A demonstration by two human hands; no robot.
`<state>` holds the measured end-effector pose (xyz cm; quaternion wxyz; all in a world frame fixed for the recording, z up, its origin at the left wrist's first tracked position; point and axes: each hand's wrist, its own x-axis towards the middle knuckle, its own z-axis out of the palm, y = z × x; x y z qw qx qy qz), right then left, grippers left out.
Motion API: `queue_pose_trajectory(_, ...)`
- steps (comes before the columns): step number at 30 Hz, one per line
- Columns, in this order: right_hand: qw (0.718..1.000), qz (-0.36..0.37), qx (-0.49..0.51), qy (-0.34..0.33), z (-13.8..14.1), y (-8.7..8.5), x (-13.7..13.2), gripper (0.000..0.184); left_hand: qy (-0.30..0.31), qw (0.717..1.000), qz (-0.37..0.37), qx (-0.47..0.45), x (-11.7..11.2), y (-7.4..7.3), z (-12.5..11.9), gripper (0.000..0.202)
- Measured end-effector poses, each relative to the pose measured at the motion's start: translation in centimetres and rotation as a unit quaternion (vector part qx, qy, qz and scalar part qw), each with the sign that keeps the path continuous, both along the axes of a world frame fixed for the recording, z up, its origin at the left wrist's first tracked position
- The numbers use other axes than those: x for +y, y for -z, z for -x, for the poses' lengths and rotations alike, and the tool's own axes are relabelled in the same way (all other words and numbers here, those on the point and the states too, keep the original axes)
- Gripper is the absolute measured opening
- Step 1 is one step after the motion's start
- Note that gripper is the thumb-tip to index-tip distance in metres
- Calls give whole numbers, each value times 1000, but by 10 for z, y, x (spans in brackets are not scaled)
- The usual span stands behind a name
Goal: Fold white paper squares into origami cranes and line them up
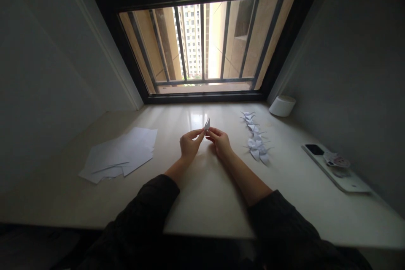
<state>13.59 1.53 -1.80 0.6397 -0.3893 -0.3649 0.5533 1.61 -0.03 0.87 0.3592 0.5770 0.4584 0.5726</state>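
Note:
Between my fingertips, a small piece of folded white paper (207, 124) points upward, narrow and sharp at the top. My left hand (190, 143) pinches its lower left side. My right hand (220, 141) pinches it from the right, and the fingertips of both hands nearly meet. The fingers cover the lower part of the paper. To the right, several folded paper cranes (257, 147) stand in a row running away from me. A loose stack of white paper sheets (126, 149) lies to the left of my hands.
A pale windowsill counter (205, 202) carries everything, its front edge close to me. On the right lies a phone (337, 173) with a sticker-like grip on its back. A white roll (282, 106) rests in the far right corner. A barred window (205, 46) stands behind.

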Motion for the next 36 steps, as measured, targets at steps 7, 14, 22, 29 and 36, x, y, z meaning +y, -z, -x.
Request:
queue_pose_trajectory(7,1000,3,-27,9,-1,-4,-1,32,38,994,42,-96,9,1,2,29)
queue_pose_trajectory(14,998,-7,-63,30,-1,-9,-5,33,49,991,65,-109,11,1,3,32)
queue_pose_trajectory(22,997,-7,-65,35,0,-12,-7,34,53,994,46,-85,9,-1,4,32)
queue_pose_trajectory(29,999,-4,-30,22,-1,-5,-3,33,36,999,-17,-1,3,-7,6,30)
queue_pose_trajectory(36,999,-15,-45,7,-1,-3,-2,34,-14,995,-74,68,-2,-14,8,23)
